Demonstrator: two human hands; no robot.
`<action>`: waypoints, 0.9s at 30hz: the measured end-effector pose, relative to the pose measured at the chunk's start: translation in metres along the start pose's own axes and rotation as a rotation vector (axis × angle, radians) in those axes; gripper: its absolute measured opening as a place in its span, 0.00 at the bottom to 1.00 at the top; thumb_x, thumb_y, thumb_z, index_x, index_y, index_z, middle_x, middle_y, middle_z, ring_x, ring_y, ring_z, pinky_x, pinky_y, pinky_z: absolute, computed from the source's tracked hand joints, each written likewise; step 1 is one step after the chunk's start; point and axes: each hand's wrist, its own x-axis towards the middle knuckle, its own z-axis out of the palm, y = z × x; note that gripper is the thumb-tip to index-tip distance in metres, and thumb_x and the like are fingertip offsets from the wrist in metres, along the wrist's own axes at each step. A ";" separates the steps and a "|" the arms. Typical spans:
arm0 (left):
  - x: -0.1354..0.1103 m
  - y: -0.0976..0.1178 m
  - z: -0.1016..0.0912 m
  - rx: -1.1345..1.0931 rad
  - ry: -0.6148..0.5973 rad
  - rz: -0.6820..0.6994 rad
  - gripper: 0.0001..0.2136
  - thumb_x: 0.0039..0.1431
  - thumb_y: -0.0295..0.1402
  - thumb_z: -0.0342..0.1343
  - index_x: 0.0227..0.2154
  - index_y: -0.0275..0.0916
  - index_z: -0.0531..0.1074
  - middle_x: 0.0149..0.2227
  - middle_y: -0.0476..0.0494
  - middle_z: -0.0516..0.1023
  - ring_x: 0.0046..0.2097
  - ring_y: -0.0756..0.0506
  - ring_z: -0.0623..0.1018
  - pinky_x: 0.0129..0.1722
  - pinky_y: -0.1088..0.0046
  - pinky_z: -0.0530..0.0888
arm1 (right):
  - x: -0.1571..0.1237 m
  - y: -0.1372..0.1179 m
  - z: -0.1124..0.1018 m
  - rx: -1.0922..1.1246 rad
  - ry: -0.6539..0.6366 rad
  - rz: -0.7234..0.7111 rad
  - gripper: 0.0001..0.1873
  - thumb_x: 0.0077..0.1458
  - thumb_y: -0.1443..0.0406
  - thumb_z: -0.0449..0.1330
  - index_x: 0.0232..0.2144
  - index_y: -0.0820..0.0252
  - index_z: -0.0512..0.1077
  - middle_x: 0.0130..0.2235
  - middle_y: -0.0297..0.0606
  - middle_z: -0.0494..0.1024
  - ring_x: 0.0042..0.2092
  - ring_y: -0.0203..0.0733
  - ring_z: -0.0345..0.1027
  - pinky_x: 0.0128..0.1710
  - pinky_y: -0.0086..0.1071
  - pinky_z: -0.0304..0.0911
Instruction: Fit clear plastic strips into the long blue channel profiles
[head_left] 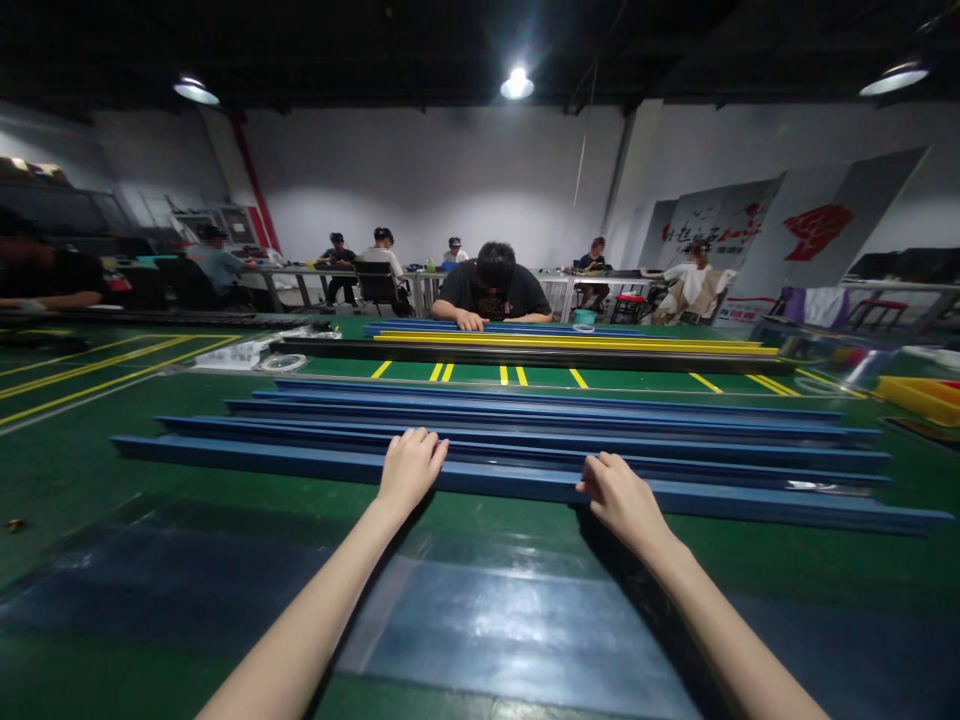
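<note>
A long blue channel-like rail lies crosswise in front of me, nearest of several similar blue rails. My left hand is closed over its upper edge, left of the middle. Further right, my right hand grips the same rail with curled fingers; the fingertips are partly hidden. Behind it, more blue rails lie roughly parallel and close together. Between my forearms and the rails, a clear plastic sheet is spread flat.
Across the green table, a person leans over a yellow rail and a black rail. A tape-like ring lies at the left, a yellow bin at the right. Other people sit farther back.
</note>
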 end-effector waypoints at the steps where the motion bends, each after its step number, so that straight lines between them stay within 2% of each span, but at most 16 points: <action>1: 0.002 -0.003 0.003 0.010 0.029 -0.015 0.15 0.61 0.35 0.40 0.25 0.38 0.69 0.30 0.43 0.73 0.37 0.44 0.70 0.34 0.68 0.60 | -0.001 0.008 0.001 0.013 -0.005 0.022 0.05 0.51 0.71 0.50 0.26 0.59 0.63 0.32 0.39 0.69 0.36 0.41 0.63 0.29 0.29 0.52; 5: 0.010 -0.009 0.014 0.034 0.118 -0.051 0.12 0.58 0.32 0.42 0.22 0.39 0.67 0.29 0.44 0.72 0.36 0.44 0.70 0.34 0.69 0.60 | -0.004 0.032 0.003 0.081 -0.005 0.080 0.04 0.51 0.70 0.51 0.25 0.58 0.62 0.31 0.37 0.69 0.36 0.40 0.62 0.28 0.28 0.52; 11: 0.013 -0.011 0.018 0.041 0.170 -0.043 0.10 0.54 0.30 0.43 0.21 0.39 0.65 0.27 0.44 0.71 0.35 0.43 0.69 0.34 0.68 0.61 | -0.003 0.035 -0.001 0.144 -0.057 0.108 0.04 0.50 0.69 0.53 0.24 0.58 0.63 0.31 0.36 0.69 0.35 0.39 0.62 0.28 0.27 0.51; 22: 0.029 -0.020 0.025 0.047 0.086 -0.039 0.10 0.55 0.31 0.42 0.24 0.39 0.66 0.30 0.42 0.72 0.38 0.42 0.69 0.36 0.66 0.62 | 0.016 0.028 0.005 0.057 -0.046 0.049 0.05 0.51 0.70 0.51 0.26 0.60 0.65 0.32 0.41 0.70 0.37 0.42 0.63 0.33 0.29 0.55; 25: 0.030 -0.022 0.023 0.054 0.046 -0.041 0.10 0.56 0.31 0.41 0.27 0.39 0.67 0.32 0.41 0.71 0.39 0.42 0.69 0.37 0.66 0.62 | 0.024 0.029 0.002 0.049 -0.102 0.030 0.03 0.50 0.69 0.53 0.26 0.60 0.66 0.32 0.41 0.71 0.37 0.42 0.64 0.33 0.29 0.55; 27: 0.032 -0.021 0.019 0.056 0.010 -0.041 0.09 0.56 0.32 0.42 0.30 0.38 0.67 0.35 0.40 0.71 0.40 0.41 0.68 0.38 0.65 0.63 | 0.031 0.034 -0.003 0.096 -0.192 0.020 0.04 0.50 0.65 0.54 0.26 0.60 0.67 0.32 0.40 0.72 0.35 0.41 0.65 0.31 0.29 0.55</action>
